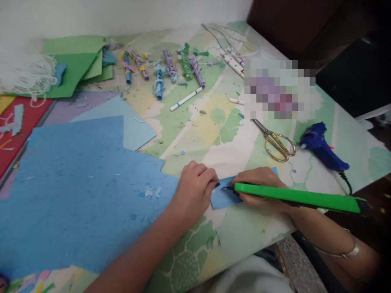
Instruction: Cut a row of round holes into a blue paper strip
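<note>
My right hand (pixel 258 185) is closed around a long green utility knife (pixel 299 196), its thin dark tip pointing left. That tip touches or hovers just over a small blue craft-sheet piece (pixel 222 199); which of the two I cannot tell. Curled fingers of my left hand (pixel 198 183) press on the left edge of the same piece, with the thumb beside the knife tip. Under my right hand part of the piece is hidden. A large blue craft sheet (pixel 76 195) spreads to the left of my left hand, strewn with small scraps.
Gold-handled scissors (pixel 279 146) and a blue glue gun (pixel 324 146) lie beyond my right hand. Several decorated rolled tubes (pixel 159 81) and a white marker (pixel 186 99) are at the back. Green sheets (pixel 70 69) and white string (pixel 24 73) sit at far left. One patch is pixelated.
</note>
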Demonstrator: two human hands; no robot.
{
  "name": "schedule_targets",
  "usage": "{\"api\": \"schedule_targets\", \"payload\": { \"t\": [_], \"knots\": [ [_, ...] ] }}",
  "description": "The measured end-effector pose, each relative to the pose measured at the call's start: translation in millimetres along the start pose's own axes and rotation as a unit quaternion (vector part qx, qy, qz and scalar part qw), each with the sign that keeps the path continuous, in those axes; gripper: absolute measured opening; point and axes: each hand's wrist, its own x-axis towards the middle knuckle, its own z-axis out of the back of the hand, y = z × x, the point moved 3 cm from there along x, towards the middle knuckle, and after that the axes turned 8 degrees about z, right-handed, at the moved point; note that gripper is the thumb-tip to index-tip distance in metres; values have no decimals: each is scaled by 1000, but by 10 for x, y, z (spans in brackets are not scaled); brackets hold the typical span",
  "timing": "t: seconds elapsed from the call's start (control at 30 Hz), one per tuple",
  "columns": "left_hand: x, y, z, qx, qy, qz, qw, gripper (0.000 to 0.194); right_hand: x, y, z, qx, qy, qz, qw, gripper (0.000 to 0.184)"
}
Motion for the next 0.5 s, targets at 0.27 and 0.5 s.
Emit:
{"api": "schedule_targets", "payload": {
  "t": [0.27,0.5],
  "knots": [
    [-4,-11,2,0,-2,-3,1000,15,-23,-4,24,17,7,-15,1000,11],
    [4,-12,-11,8,-4,-4,1000,14,-8,-17,44,77,35,-20,996,9]
  ]
}}
